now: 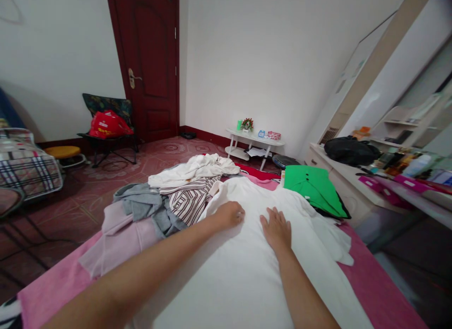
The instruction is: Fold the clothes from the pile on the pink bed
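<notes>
A white garment (247, 277) lies spread out on the pink bed cover (370, 291) in front of me. My left hand (229, 214) rests on it near its upper part, fingers curled under. My right hand (277, 230) lies flat on the cloth just to the right, fingers stretched and together. Neither hand visibly holds anything.
A heap of clothes lies at the left: pink (120, 239), grey (144, 204), striped (189, 199) and cream (194, 171). A folded green shirt (312, 187) sits at the right. A desk (353, 178) with a black bag (349, 151) stands right; a chair (106, 131) by the door.
</notes>
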Tool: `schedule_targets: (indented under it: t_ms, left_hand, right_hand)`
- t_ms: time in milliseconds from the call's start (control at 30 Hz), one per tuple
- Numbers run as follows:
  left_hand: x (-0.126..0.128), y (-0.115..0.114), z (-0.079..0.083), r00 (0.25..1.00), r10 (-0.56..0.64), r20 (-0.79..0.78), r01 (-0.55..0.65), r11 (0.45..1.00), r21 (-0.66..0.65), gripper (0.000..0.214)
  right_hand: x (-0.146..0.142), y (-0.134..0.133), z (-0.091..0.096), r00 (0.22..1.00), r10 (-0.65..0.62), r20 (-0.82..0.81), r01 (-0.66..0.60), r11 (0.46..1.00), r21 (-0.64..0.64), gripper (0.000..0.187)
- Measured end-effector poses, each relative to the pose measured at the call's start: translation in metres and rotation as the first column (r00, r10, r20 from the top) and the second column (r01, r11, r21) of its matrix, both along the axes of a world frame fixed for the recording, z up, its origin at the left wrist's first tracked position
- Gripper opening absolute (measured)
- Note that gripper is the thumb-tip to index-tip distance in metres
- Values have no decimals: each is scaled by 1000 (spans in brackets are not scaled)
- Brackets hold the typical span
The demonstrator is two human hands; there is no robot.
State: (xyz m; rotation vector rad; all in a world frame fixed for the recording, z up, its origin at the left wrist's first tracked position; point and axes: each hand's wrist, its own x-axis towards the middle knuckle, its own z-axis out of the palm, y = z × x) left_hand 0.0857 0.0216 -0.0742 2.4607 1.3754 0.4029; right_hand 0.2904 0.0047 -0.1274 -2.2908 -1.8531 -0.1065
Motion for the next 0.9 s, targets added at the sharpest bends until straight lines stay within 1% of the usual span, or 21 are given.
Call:
schedule_targets:
  t_ms: [33,67,133,200,267,300,333,367,400,433,467,533,567,667,700,733,767,800,833,867,900]
  left_hand:
    - [-9,3,13,1000,13,-14,-13,1000,-14,24]
    - [-19,7,26,999,45,-28,-46,999,-19,23]
    - [-42,15,50,986,156,-56,-156,988,13,24]
    - [-63,24,68,956,281,-79,-277,959,62,27]
    - [-78,32,75,934,342,-103,-337,940,59,47]
    - [-83,36,75,934,338,-117,-337,941,27,54]
    - [-85,39,72,940,316,-129,-321,947,-20,54]
    - [-86,43,69,948,286,-137,-298,952,-71,47]
    - [-86,47,66,956,258,-138,-275,954,-117,35]
    - [-84,50,64,962,239,-135,-258,955,-148,21]
    - [-81,54,64,964,232,-128,-251,955,-160,13]
    - [-71,63,70,964,246,-101,-258,958,-125,19]
    - [-64,66,75,963,256,-79,-262,961,-82,23]
    - [-34,69,94,968,249,15,-250,964,88,35]
    - [-22,65,98,978,206,43,-210,968,137,39]
    - [-11,59,99,991,115,61,-124,976,181,42]
    - [-1,51,97,998,-24,62,10,977,212,45]
    - [6,40,93,981,-188,45,174,958,226,50]
    - [10,28,86,938,-345,18,333,917,221,58]
    - [11,14,78,885,-465,-9,457,867,197,67]
    - [8,0,69,850,-526,-30,523,837,159,75]
  right_hand:
    - [0,0,1,1000,2,-11,-2,1000,12,57]
    - [1,0,1,1000,2,-22,-2,1000,24,55]
    - [2,2,0,999,-8,-42,10,999,44,52]
    - [2,3,-2,998,-20,-58,24,998,63,50]
    - [4,4,-4,997,-22,-76,28,996,82,49]
    - [5,4,-5,996,-15,-87,23,996,89,49]
    - [6,4,-6,995,-7,-101,17,995,95,49]
    - [8,4,-7,993,5,-117,7,995,103,49]
    - [9,5,-7,990,18,-137,-2,993,114,48]
    - [11,5,-8,986,35,-162,-14,991,131,47]
    - [12,5,-8,980,56,-192,-26,987,157,45]
    - [16,7,-9,953,111,-283,-44,971,233,41]
    - [18,9,-10,921,147,-360,-41,957,286,38]
    - [25,13,-13,752,248,-611,46,905,423,37]
    - [28,15,-14,699,262,-665,90,891,445,41]
    - [31,16,-15,664,264,-699,130,881,456,47]
    - [33,17,-16,642,260,-721,167,870,463,51]
    - [36,17,-17,621,260,-739,205,857,474,54]
    - [37,17,-17,592,273,-758,240,838,489,55]
    - [38,17,-17,563,289,-774,269,822,503,55]
    - [39,16,-17,539,303,-786,288,810,510,54]
